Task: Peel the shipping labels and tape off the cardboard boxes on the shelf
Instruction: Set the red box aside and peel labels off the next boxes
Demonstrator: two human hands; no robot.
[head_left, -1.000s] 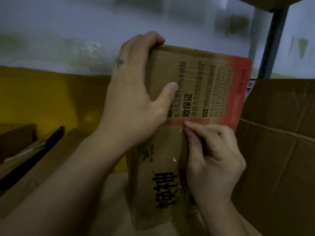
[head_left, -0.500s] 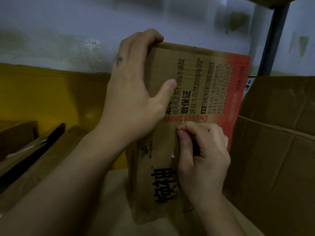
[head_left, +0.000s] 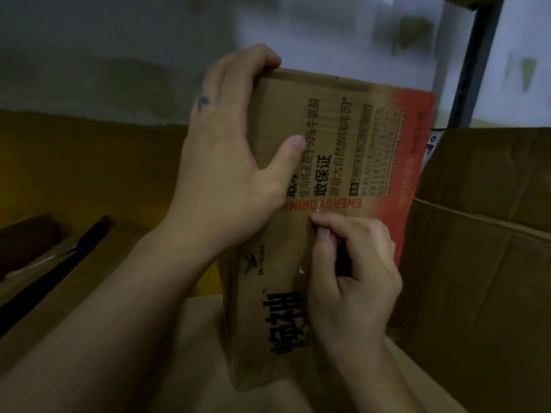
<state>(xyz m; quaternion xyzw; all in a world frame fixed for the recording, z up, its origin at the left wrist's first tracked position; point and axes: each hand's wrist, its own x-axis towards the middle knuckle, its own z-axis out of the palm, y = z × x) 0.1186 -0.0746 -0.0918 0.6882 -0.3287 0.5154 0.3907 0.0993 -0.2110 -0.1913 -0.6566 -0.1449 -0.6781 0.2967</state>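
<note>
Open room lies left of the upright box [head_left: 343, 174], above the flattened cardboard [head_left: 29, 263]; on the right a big carton [head_left: 483, 263] stands just beside it, leaving a narrow gap; a shelf post [head_left: 473, 70] and the wall [head_left: 119, 55] stand behind.

A pale, stained wall [head_left: 104, 55] fills the upper part of the frame, dull grey at the upper left and brighter towards the upper right. Below it, at centre left, runs a yellow band [head_left: 74, 162] in deep shade. A dark metal shelf post [head_left: 474, 70] slants down the upper right. The light is dim throughout, with a beige surface [head_left: 193, 368] at bottom centre.
</note>
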